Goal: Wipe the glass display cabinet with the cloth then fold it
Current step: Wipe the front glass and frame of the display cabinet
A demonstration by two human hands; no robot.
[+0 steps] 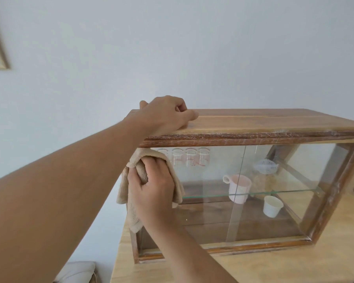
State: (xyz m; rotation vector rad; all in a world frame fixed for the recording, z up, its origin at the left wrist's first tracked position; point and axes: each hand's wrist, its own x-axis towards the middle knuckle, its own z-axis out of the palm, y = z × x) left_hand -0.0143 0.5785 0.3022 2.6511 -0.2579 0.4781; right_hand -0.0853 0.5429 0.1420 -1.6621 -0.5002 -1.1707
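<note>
On the pale wooden table [294, 266], near its left edge, the glass display cabinet [253, 137] stands with its long axis running left to right, its worn dark frame holding smooth panes. Resting curled on its plank top, the left hand [164, 115] grasps nothing. Against the front pane's upper left corner, the right hand [151, 190] clutches the fluffy beige cloth [135, 166].

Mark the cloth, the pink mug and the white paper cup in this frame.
cloth [140, 170]: head view, on the bunched fold above the right hand's fingers.
pink mug [238, 187]: head view, on its body, seen through the glass.
white paper cup [272, 207]: head view, on its side wall, lower shelf.
</note>
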